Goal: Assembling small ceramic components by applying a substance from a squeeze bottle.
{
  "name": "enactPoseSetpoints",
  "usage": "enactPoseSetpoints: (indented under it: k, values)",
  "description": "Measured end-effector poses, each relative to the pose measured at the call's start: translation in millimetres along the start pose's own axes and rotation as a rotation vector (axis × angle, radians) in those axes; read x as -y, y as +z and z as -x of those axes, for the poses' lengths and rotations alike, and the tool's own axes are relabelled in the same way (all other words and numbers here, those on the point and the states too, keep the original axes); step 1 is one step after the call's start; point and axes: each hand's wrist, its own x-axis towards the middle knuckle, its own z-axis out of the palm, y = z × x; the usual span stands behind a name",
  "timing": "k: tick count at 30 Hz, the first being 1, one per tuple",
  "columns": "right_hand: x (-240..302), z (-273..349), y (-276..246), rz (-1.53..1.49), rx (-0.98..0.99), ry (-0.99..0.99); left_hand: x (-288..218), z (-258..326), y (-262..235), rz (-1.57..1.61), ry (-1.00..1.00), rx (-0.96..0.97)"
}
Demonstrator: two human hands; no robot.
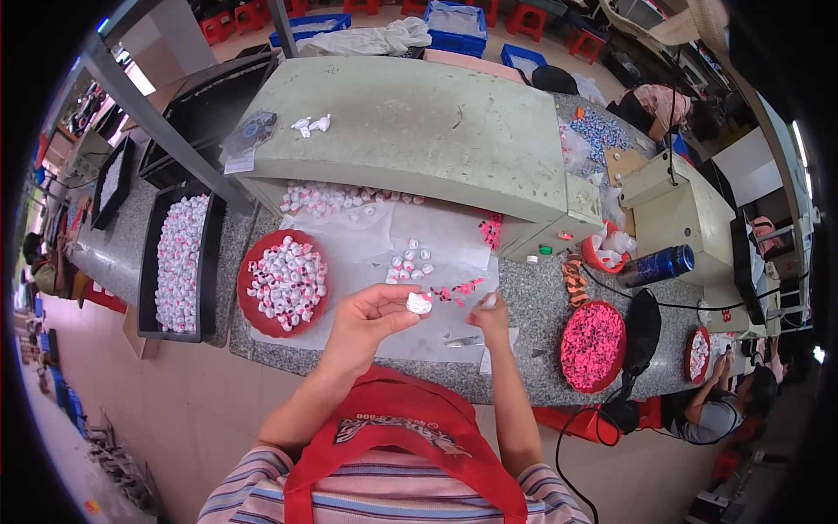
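My left hand (365, 321) pinches a small white figure head (419, 303) with a pink spot on it, above the white sheet (358, 262) on the bench. To its right my right hand (491, 321) is closed, its fingertips pressed together. Something small and white shows at those fingertips, too small to name. Loose pink and black bits (456, 291) lie on the sheet between the hands. Below my right hand rests a thin metal blade-like tool (464, 341). Several white heads (410, 262) stand grouped just beyond my left hand.
A grey-green metal housing (401, 131) spans the bench's far side, with more white heads beneath. At left are a red bowl (245, 307) and black tray (147, 288) of heads. Rightward stand a red bowl of pink bits (594, 348), a blue can (656, 266) and a cable (698, 306).
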Motion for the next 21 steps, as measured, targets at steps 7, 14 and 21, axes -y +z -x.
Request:
enactPoseSetpoints:
  k: [7,14,21]
  values:
    - [-30.4,-24.1,27.6,0.918,-0.128,-0.298,5.9,3.3,-8.4,0.035,-0.047,-0.009]
    - [-34.7,-14.8,10.6,1.053,-0.028,-0.446,5.0,6.7,-2.1,0.079,-0.043,0.006]
    - [130.0,109.9,13.8,-0.099,0.154,-0.251,6.4,11.3,0.1,-0.021,0.026,-0.062]
